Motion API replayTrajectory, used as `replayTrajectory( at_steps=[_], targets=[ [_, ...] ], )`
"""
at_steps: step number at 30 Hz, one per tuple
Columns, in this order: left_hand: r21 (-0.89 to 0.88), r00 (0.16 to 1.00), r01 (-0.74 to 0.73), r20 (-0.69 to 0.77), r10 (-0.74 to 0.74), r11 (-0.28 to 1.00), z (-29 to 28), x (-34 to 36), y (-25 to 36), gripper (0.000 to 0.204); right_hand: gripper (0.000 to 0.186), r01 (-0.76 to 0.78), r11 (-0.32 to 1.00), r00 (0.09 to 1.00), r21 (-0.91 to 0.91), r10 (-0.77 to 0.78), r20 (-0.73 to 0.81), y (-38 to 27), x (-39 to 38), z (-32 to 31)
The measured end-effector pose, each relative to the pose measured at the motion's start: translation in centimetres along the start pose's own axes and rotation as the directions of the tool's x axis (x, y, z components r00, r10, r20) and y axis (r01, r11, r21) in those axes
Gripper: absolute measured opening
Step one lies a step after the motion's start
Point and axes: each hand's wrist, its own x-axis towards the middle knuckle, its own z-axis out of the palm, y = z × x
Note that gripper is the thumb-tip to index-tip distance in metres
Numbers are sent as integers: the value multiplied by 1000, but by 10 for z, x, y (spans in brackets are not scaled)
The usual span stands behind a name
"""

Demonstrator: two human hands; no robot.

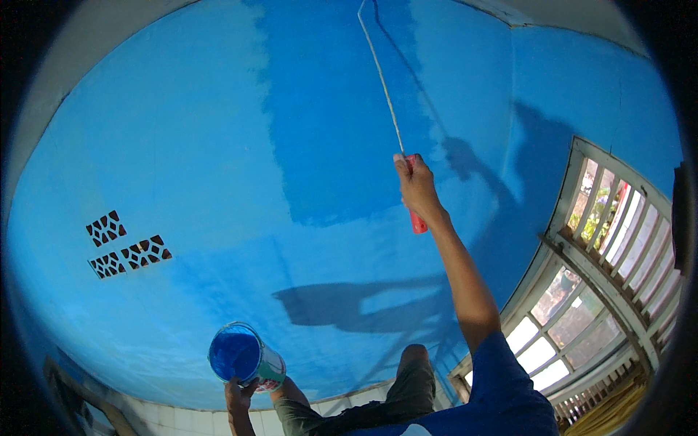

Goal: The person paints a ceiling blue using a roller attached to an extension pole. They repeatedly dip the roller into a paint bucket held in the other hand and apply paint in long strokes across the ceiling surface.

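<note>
Red marks the handle (419,222) of the wire-framed paint roller (390,109), gripped by the right hand (419,189) left of the white slatted window (603,287) (probably light, best held by that handle). Farther left of the window, the round, print-sided bucket (272,367) of blue paint (235,354), probably heavier, is held near its rim by the left hand (238,397). The roller's rod (385,91) is thin, pale, bent.

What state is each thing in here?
Paint bucket: open, blue paint inside.
Left hand: holding the paint bucket.
Paint roller: held up; roller head out of view.
Right hand: closed around the red handle.
Wall: partly covered in darker blue.
Vent blocks: holes uncovered.
Barred window: light showing through.
</note>
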Motion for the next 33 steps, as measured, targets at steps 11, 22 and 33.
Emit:
replayTrajectory(
  at_steps=[11, 22, 33],
  targets=[
    [567, 815, -575, 330, 477, 589, -8, -3, 28, 44, 23, -227, 974, 967, -27, 229, 115, 74, -240, 43],
    [673, 919, -384, 214, 331, 632, -1, -8, 74, 38, 24, -200, 979, 970, -37, 203, 136, 80, -262, 29],
    [808, 905, -351, 165, 392, 473, -77, -56, 83, 43, 24, -261, 963, 949, -63, 268, 165, 76, -323, 48]
  ],
)
